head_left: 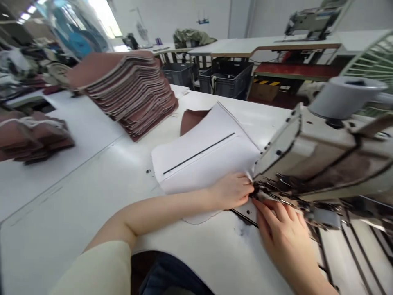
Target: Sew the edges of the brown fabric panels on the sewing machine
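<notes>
A large white piece (196, 159) with a dark straight slot lies on the white table, its right edge at the sewing machine (310, 151). Over that right edge, my left hand (233, 190) has its fingers curled together against the piece beside the needle area. Just right of the needle area, my right hand (284, 229) rests under the machine head with its fingers bent and pressed together; what lies beneath its fingertips is hidden. A brown piece (193, 120) shows from under the white one at the back.
A tall stack of brown padded pieces (135, 90) stands at the back left of the table (76, 205). More brown pieces (33, 137) lie at the far left. Grey crates (227, 80) and another sewing machine (313, 22) are behind. A green fan (373, 61) is at the right.
</notes>
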Demonstrator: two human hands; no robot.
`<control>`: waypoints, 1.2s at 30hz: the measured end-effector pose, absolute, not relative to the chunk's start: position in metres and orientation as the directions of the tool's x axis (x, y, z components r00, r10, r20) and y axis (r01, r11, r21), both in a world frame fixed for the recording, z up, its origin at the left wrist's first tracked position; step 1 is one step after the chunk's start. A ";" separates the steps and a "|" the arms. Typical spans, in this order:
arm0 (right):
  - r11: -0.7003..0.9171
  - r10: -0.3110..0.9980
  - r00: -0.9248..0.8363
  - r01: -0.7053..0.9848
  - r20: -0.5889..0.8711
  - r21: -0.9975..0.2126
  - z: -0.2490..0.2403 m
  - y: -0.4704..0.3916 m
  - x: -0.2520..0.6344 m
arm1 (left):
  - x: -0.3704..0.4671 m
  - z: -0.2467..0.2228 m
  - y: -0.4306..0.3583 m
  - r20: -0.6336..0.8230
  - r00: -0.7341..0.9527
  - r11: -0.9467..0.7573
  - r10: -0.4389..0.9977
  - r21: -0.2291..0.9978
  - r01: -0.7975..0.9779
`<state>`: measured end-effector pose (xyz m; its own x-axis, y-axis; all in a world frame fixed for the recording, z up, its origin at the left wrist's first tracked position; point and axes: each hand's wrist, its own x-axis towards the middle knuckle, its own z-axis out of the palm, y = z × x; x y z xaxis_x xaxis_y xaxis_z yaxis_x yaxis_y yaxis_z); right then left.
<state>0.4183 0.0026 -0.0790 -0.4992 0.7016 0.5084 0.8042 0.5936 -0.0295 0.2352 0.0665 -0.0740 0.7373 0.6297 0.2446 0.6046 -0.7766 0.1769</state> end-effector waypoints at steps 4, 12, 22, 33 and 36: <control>0.653 0.635 -0.544 0.757 0.549 -0.005 -0.082 0.006 0.419 | 0.232 -0.072 0.064 0.210 0.753 -0.782 0.623 0.184 0.595; 0.688 0.614 -0.582 0.726 0.533 -0.001 -0.084 0.008 0.420 | 0.232 -0.072 0.063 0.224 0.747 -0.780 0.626 0.182 0.598; 0.712 0.638 -0.572 0.693 0.515 -0.113 -0.090 0.008 0.425 | 0.221 -0.061 0.071 0.185 0.402 -0.424 0.897 0.098 0.900; 0.719 0.663 -0.575 0.668 0.479 -0.193 -0.084 0.003 0.423 | 0.105 0.003 -0.027 -0.161 0.646 -0.554 0.746 0.386 0.737; 0.739 0.633 -0.624 0.663 0.458 -0.119 -0.084 0.001 0.420 | 0.089 0.035 -0.053 -0.241 0.646 -0.476 0.724 0.503 0.722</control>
